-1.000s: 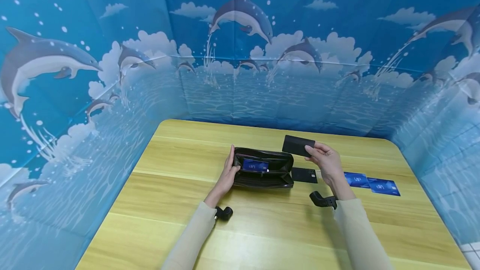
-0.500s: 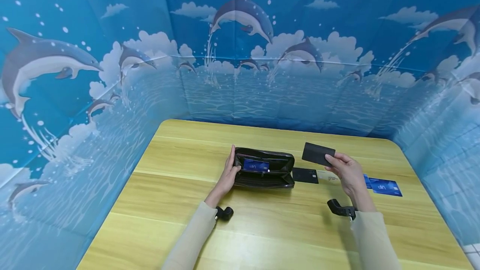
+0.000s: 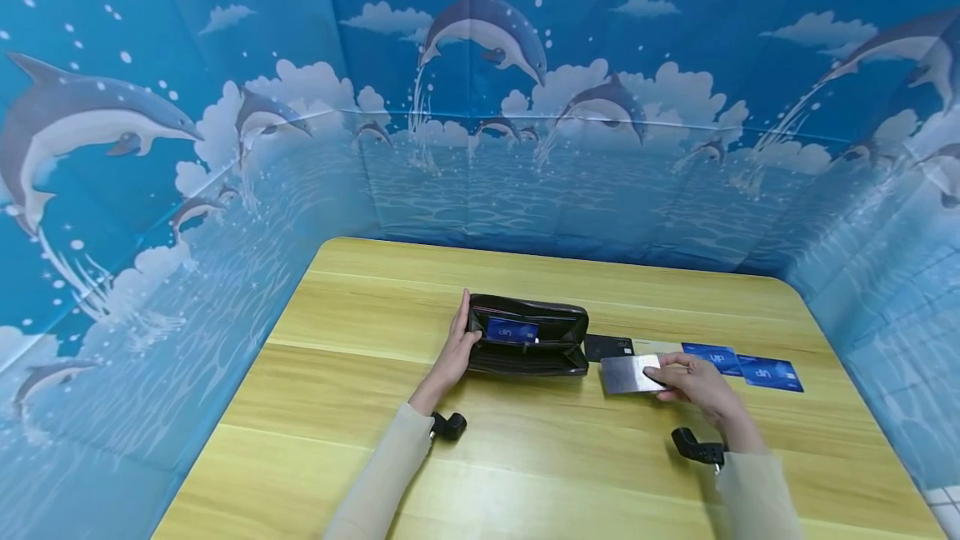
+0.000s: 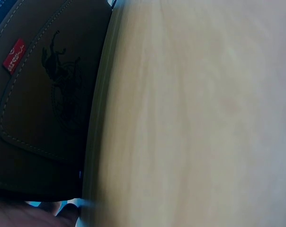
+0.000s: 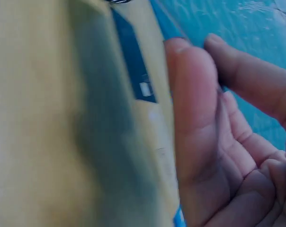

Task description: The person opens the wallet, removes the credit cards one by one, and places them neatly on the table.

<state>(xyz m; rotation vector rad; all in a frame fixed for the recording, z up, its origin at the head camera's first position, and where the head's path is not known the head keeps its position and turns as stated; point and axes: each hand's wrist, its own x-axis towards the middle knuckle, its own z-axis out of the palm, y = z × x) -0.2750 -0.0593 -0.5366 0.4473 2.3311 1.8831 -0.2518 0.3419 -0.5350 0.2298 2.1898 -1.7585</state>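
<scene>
A dark zip-around wallet (image 3: 528, 365) lies spread open mid-table, with a blue card (image 3: 512, 330) tucked inside. My left hand (image 3: 452, 350) grips its left end, thumb over the inner edge. The left wrist view shows the wallet's brown outside (image 4: 43, 94), bearing a red tag and a stamped figure. Between thumb and fingers, my right hand (image 3: 697, 390) pinches a card (image 3: 626, 375) that gleams silvery under the light, just in front of a black card (image 3: 607, 346) and a pale card (image 3: 652, 346). In the right wrist view the pinched card is seen nearly edge-on.
Two blue cards (image 3: 708, 357) continue the row to the right of the pale one. A dolphin-print curtain (image 3: 480, 190) closes off the back and sides of the wooden table (image 3: 337, 407). Black camera mounts sit at both wrists.
My right hand carried the card rightward, then down toward the table in front of the row. Its face went from black to shiny silver. The left hand and wallet stayed put.
</scene>
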